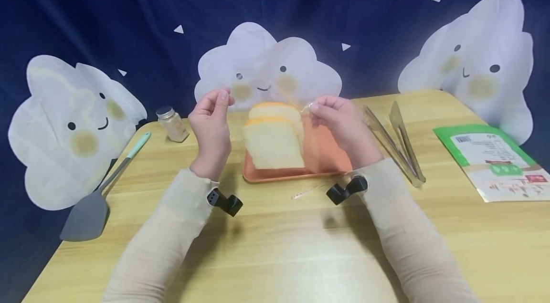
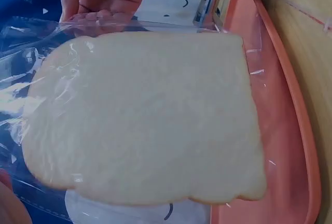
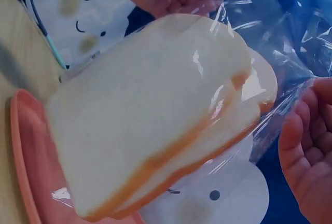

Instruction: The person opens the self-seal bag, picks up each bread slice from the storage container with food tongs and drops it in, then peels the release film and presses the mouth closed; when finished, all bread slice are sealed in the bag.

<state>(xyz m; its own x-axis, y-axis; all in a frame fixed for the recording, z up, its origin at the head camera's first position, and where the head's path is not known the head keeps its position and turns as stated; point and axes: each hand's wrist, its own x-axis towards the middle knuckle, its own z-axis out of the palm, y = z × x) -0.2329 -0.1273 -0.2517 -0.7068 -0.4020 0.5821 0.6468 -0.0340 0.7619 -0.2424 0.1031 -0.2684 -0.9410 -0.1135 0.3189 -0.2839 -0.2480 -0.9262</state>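
Note:
Two bread slices [image 1: 275, 145] stand upright inside a clear plastic bag [image 3: 259, 22], over an orange tray [image 1: 253, 178]. At the bag's upper left edge, my left hand [image 1: 212, 117] pinches the film between thumb and fingers. My right hand [image 1: 337, 117] pinches the opposite upper edge, where the film is gathered, as the right wrist view [image 3: 311, 151] also shows. One pale slice face [image 2: 145, 115] fills the left wrist view. Whether the slices touch the tray is hard to tell.
A grey spatula [image 1: 88, 214] and a spice jar [image 1: 173, 124] are on the left. Metal tongs [image 1: 399, 145] lie right of the tray, with a green and white packet [image 1: 494, 162] farther right. A thin printed strip [image 1: 307, 192] lies in front of the tray.

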